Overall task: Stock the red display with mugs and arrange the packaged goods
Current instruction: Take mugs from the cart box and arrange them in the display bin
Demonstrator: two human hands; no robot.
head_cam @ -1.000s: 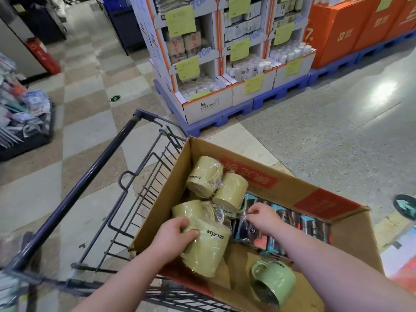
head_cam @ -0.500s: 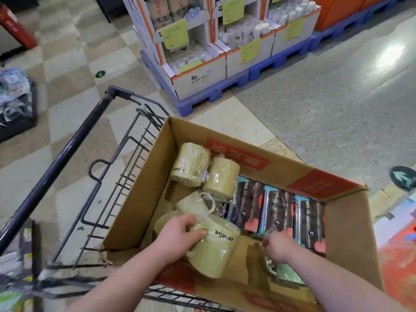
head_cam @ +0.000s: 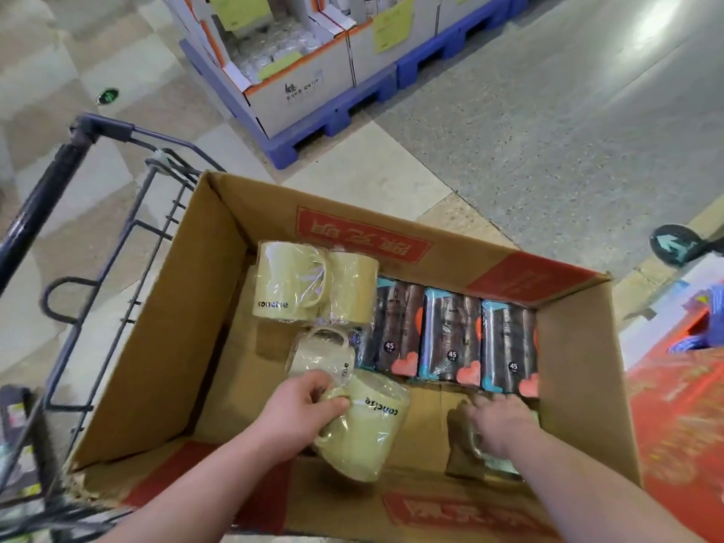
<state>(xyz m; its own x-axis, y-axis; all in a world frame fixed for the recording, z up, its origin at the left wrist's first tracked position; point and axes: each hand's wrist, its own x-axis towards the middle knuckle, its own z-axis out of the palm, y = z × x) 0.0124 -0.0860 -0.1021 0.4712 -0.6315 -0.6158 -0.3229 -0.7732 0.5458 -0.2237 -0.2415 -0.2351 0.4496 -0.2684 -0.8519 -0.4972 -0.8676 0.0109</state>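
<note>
Yellow mugs: four counted, film-wrapped, all in the cardboard box on the cart. The front mug is gripped by the left hand, fingers curled round its rim end. Packaged goods: three packs, set side by side at the far wall. Right hand is laid on one greenish mug; blurred, finger state cannot be told.

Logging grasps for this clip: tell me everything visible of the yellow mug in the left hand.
The pale yellow mug, wrapped in clear film, looks like glazed ceramic and bears black "concise" lettering, upside down here. It is tilted on its side inside the cardboard box. The left hand grips its far end, beside another wrapped mug.
</note>
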